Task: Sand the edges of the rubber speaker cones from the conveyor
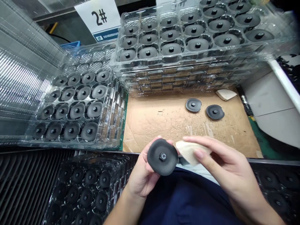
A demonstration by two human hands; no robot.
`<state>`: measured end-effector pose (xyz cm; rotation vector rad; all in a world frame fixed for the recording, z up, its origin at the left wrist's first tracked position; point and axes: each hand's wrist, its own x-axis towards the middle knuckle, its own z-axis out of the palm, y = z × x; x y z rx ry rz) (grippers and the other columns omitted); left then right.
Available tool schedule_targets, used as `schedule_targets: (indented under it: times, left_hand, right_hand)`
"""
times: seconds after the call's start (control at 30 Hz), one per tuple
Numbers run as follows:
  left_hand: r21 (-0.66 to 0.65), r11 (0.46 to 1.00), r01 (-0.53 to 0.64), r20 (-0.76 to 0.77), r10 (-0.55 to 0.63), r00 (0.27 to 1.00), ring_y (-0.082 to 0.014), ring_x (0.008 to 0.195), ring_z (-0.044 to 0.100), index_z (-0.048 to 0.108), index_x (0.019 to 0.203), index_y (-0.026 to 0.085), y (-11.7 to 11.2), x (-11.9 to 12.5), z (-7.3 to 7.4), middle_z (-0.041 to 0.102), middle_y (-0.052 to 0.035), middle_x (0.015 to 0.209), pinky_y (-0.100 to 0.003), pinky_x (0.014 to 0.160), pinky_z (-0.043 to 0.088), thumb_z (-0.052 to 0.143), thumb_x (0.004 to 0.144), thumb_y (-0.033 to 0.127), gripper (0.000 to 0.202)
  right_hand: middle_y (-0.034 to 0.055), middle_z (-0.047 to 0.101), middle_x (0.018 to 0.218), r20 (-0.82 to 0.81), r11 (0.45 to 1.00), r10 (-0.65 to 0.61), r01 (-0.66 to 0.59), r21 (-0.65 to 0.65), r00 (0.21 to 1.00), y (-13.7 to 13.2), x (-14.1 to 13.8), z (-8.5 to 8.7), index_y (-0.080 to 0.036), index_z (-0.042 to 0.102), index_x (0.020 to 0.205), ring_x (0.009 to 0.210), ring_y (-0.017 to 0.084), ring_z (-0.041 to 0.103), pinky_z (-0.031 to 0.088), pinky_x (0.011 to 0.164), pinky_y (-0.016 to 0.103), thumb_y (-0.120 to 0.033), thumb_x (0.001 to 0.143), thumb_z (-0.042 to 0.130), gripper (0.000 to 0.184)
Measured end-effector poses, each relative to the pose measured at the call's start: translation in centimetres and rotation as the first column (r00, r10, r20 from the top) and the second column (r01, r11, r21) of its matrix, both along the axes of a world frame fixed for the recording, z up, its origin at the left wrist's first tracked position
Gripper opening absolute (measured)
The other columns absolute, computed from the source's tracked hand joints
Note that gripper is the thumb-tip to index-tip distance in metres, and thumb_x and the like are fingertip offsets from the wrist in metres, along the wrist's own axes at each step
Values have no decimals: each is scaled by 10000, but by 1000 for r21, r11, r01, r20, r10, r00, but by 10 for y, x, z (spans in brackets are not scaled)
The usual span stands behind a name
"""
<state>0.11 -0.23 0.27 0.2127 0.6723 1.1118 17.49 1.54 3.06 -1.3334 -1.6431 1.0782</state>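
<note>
Black disc [162, 157], cream pad [190, 151], brown cardboard [154, 125]

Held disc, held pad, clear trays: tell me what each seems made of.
Held disc: matte black, probably moulded plastic or rubber; its face shows only soft shading.
Held pad: dull cream, perhaps foam or felt; no shine, texture blurred.
Clear trays: glossy, likely thin plastic; see-through with bright glints.

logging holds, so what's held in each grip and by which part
Left grip: a black disc, by its edge from behind. Right grip: a cream pad, pinched at its right side.
</note>
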Motion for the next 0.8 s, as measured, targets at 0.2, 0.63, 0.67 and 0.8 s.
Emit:
schedule_targets:
  times: [0.2,0.63,0.67,0.8]
  left_hand:
    - [-60,995,-77,-102,71,992,-150,944,656,665,1031,247,-1,6,2,712,3,1020,-210,839,505,838,565,233,497]
    - [-66,998,-24,-38,22,999,-166,918,671,679,1007,262,-2,4,-1,726,20,1001,-262,867,501,865,507,240,534]
    - [-50,999,-23,-29,21,999,-174,911,673,685,999,274,-2,3,-2,726,16,1015,-264,852,509,879,468,267,565]
    - [-115,993,-10,-102,-2,995,-175,948,647,689,1016,266,-2,7,-1,717,4,1013,-250,882,481,879,466,279,582]
  right_hand:
    - [80,690,933,136,862,218,-256,438,966,7,-34,11,-115,566,1143,813,172,607,482,733,319,-111,897,455,270]
    - [5,639,766,141,852,402,-426,305,905,3,-16,13,-153,591,1024,659,119,539,391,622,269,-54,858,466,231]
    - [-3,631,754,160,881,378,-407,241,912,1,-11,13,-165,594,1005,640,114,531,381,613,265,-59,856,477,217]
    - [22,632,758,365,924,123,-240,296,923,6,-10,21,-140,611,1029,625,131,515,335,624,302,-78,882,467,215]
